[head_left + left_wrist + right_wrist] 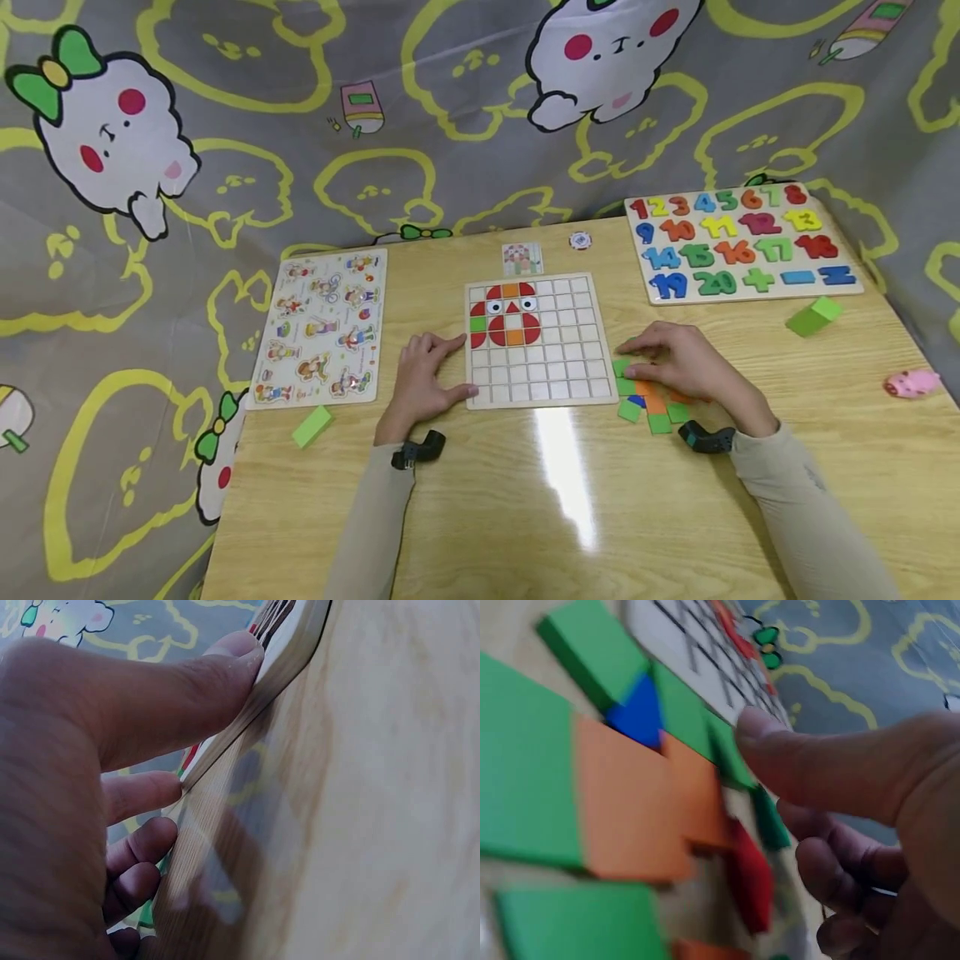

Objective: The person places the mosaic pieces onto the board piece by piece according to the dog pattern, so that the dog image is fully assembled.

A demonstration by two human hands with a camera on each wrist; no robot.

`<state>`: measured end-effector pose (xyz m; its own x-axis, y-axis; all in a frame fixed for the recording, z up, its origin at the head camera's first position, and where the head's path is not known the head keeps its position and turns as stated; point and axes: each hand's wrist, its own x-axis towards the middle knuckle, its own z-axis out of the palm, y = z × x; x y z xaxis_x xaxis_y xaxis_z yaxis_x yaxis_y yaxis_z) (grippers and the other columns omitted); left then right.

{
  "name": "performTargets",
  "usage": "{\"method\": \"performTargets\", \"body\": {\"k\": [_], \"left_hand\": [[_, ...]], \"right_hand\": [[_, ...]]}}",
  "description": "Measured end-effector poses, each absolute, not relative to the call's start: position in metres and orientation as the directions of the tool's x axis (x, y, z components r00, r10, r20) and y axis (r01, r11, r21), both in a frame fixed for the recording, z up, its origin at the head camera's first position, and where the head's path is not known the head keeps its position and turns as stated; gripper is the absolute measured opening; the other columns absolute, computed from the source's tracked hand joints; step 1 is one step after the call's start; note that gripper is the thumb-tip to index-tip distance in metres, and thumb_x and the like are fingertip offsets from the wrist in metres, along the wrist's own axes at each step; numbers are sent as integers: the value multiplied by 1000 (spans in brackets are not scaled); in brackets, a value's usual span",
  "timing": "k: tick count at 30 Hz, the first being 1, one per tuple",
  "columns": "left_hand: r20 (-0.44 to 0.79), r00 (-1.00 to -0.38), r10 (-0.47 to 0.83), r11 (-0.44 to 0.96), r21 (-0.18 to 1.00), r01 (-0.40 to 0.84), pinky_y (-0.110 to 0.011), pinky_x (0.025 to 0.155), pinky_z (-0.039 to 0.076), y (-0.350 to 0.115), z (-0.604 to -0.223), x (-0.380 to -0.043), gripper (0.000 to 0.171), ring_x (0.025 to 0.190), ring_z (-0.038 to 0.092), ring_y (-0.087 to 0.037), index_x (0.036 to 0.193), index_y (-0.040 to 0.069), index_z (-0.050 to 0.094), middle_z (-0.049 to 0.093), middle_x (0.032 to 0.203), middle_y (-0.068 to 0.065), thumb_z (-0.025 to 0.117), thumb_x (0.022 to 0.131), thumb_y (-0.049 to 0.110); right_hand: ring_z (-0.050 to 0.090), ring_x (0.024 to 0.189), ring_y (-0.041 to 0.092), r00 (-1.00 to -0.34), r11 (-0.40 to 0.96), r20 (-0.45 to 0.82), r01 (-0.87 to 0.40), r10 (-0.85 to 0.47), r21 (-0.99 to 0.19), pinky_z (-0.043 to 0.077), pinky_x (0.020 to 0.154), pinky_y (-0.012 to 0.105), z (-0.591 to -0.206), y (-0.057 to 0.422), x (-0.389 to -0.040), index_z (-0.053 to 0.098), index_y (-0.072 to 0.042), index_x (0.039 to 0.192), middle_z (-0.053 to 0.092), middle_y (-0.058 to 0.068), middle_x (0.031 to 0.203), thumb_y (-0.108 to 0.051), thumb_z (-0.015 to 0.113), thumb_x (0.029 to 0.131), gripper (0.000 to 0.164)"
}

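Observation:
A wooden grid board [540, 398] lies flat at the middle of the table. Red, orange and green tiles, with two eye tiles [527, 304], fill part of its upper left. My left hand [422, 379] touches the board's left edge with thumb and forefinger spread apart; in the left wrist view the thumb [187, 690] lies against the board's side. Over the loose tiles right of the board hovers my right hand [682, 358]. Its thumb [817, 765] is near the green tiles, and no held piece shows. The loose pile includes an orange tile [626, 799] and a blue piece [639, 712].
Behind the board lie a small picture card [522, 259] and a round chip [581, 241]. A picture puzzle [322, 329] is at left, a number puzzle [738, 237] at back right. Green blocks [312, 427] and a pink pig toy [911, 383] sit farther out.

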<state>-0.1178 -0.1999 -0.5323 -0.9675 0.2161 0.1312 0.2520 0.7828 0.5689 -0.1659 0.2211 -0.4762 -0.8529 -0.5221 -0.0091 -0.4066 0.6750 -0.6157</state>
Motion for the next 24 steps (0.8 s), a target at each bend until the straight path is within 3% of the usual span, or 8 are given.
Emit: {"method": "performTargets", "body": {"k": [9, 14, 20, 24], "left_hand": [[114, -971, 210, 787, 570, 237, -36, 86, 27, -200, -530, -119, 84, 95, 36, -19, 144, 30, 53, 48, 110, 2, 79, 70, 60], [113, -971, 210, 781, 579, 236, -37, 87, 28, -199, -530, -117, 84, 96, 37, -19, 143, 30, 53, 49, 111, 1, 79, 69, 60], [116, -970, 213, 779, 579, 240, -38, 87, 28, -199, -530, -117, 84, 96, 37, -19, 144, 30, 53, 49, 111, 0, 79, 70, 60], [120, -968, 220, 779, 576, 248, -38, 87, 28, -201, -529, -119, 84, 96, 37, -19, 144, 29, 53, 49, 110, 0, 79, 70, 60]], "right_hand": [[54, 75, 16, -854, 700, -30, -405, -519, -589, 44, 67, 28, -480, 210, -161, 74, -12, 98, 64, -1, 86, -16, 82, 82, 19], [52, 72, 16, -874, 720, -77, -341, -479, -604, 43, 65, 27, -476, 207, -159, 66, -13, 97, 61, -2, 80, -15, 75, 88, 13], [55, 70, 17, -899, 626, 2, -307, -438, -716, 43, 63, 26, -469, 192, -164, 64, -15, 115, 63, 2, 82, -16, 65, 96, 19], [58, 72, 18, -920, 525, 29, -249, -392, -814, 46, 63, 26, -467, 161, -170, 70, -17, 112, 66, 3, 86, -22, 69, 94, 19]]}}
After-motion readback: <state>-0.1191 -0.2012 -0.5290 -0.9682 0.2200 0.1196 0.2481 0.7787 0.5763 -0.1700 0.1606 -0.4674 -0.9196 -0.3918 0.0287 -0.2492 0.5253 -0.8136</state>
